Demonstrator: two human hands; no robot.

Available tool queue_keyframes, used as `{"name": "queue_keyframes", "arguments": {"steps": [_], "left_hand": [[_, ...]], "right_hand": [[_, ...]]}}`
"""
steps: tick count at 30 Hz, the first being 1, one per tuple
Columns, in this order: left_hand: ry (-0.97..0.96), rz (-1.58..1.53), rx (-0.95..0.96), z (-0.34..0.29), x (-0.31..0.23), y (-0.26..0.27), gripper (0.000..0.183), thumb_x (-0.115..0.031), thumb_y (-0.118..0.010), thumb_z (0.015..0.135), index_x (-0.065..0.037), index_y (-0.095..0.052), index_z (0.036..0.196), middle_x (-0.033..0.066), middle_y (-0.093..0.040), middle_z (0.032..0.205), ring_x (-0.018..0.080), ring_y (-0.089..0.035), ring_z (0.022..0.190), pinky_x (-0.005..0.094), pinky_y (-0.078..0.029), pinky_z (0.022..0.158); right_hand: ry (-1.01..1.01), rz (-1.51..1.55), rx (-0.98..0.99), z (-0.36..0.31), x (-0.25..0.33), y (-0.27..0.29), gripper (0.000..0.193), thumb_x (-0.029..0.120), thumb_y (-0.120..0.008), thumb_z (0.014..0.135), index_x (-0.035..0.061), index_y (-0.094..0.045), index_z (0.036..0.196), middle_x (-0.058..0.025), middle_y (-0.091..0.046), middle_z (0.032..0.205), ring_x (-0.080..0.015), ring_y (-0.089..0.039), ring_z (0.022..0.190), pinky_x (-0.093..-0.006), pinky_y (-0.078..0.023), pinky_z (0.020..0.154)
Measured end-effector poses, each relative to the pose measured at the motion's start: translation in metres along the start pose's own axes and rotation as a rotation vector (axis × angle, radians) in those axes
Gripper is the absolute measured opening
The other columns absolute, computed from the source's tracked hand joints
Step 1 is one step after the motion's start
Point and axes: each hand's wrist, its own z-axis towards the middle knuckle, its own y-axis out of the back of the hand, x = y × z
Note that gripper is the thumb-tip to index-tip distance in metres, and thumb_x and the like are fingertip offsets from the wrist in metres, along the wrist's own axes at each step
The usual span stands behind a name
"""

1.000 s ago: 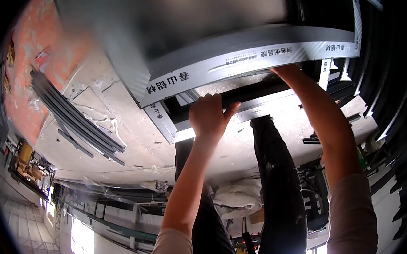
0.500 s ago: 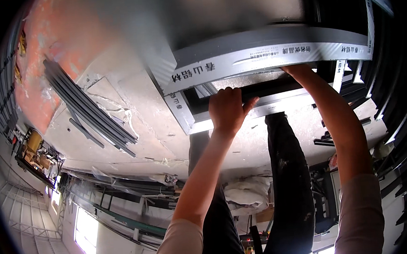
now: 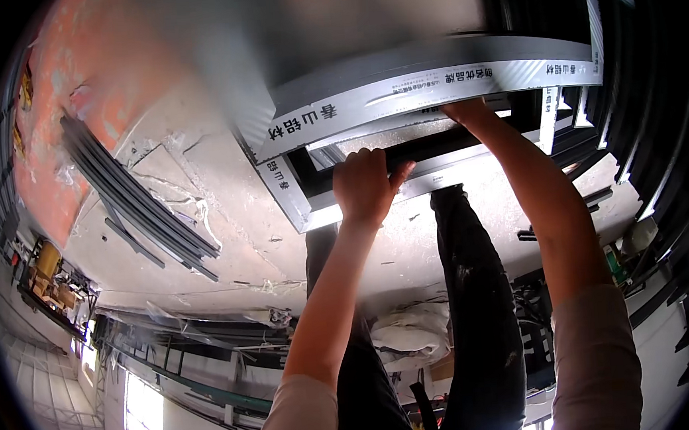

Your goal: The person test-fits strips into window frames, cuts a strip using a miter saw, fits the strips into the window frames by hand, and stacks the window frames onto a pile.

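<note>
Left shelf [image 3: 48,313] held brown boxes [image 3: 66,297]. Metal frame [image 3: 453,173] sat mid-scene; left hand [image 3: 361,186] clamped its near rail. Right hand [image 3: 467,113] ran under the far bar [image 3: 431,85], grip unreadable, showing slightly more than half a second earlier.

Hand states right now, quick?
Left hand: closed over the metal frame's near bar.
Right hand: fingers hidden behind the wide bar; open or closed can't be told.

Left grip [image 3: 361,186] curled, thumb [image 3: 402,176] jutting right; right grip [image 3: 465,111] mostly hidden; arms [image 3: 328,304] stretched forward.
</note>
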Motion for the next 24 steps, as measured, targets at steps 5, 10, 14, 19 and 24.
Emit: {"name": "queue_keyframes", "arguments": {"steps": [5, 10, 14, 19, 24], "left_hand": [[0.027, -0.08, 0.044, 0.004, -0.008, 0.006, 0.043, -0.048, -0.06, 0.084, -0.005, -0.064, 0.083, 0.0124, -0.063, 0.083, 0.0301, -0.061, 0.081, 0.042, -0.048, 0.072], [0.073, -0.251, -0.354, -0.061, 0.002, 0.055, 0.043, -0.029, -0.064, 0.085, -0.005, -0.055, 0.12, 0.0176, -0.057, 0.115, 0.0362, -0.053, 0.108, 0.0438, -0.042, 0.095], [0.278, -0.291, -0.294, -0.133, 0.014, 0.081, 0.046, -0.024, -0.064, 0.084, -0.005, -0.053, 0.125, 0.0189, -0.056, 0.116, 0.038, -0.052, 0.11, 0.0465, -0.041, 0.096], [0.347, -0.33, -0.178, -0.243, 0.038, 0.112, 0.041, -0.025, -0.064, 0.081, -0.004, -0.054, 0.115, 0.0176, -0.058, 0.107, 0.0388, -0.053, 0.103, 0.0485, -0.042, 0.088], [0.424, -0.35, 0.019, -0.352, 0.06, 0.122, 0.059, -0.043, -0.061, 0.084, -0.009, -0.047, 0.13, 0.0191, -0.056, 0.118, 0.0392, -0.052, 0.113, 0.0515, -0.045, 0.09]], "right_hand": [[0.01, -0.027, -0.129, -0.009, 0.003, 0.0, 0.029, 0.023, -0.061, 0.083, 0.0109, -0.064, 0.11, -0.0096, -0.065, 0.108, -0.0294, -0.061, 0.098, -0.0394, -0.048, 0.087], [-0.179, 0.011, -0.049, -0.047, 0.058, 0.054, 0.024, 0.024, -0.063, 0.082, 0.0072, -0.062, 0.1, -0.0148, -0.063, 0.098, -0.0345, -0.062, 0.091, -0.0451, -0.05, 0.08], [-0.314, 0.169, -0.077, -0.137, 0.069, 0.091, 0.028, 0.025, -0.065, 0.08, 0.0058, -0.059, 0.099, -0.0157, -0.062, 0.093, -0.0356, -0.06, 0.092, -0.0465, -0.05, 0.081], [-0.307, 0.119, -0.02, -0.232, 0.096, 0.118, 0.03, 0.025, -0.068, 0.08, 0.0045, -0.066, 0.101, -0.0163, -0.065, 0.099, -0.0347, -0.061, 0.096, -0.044, -0.049, 0.084], [-0.466, 0.255, 0.115, -0.275, 0.191, 0.161, 0.021, 0.025, -0.059, 0.077, 0.0046, -0.064, 0.079, -0.0198, -0.063, 0.084, -0.0402, -0.061, 0.082, -0.0517, -0.049, 0.073]]}}
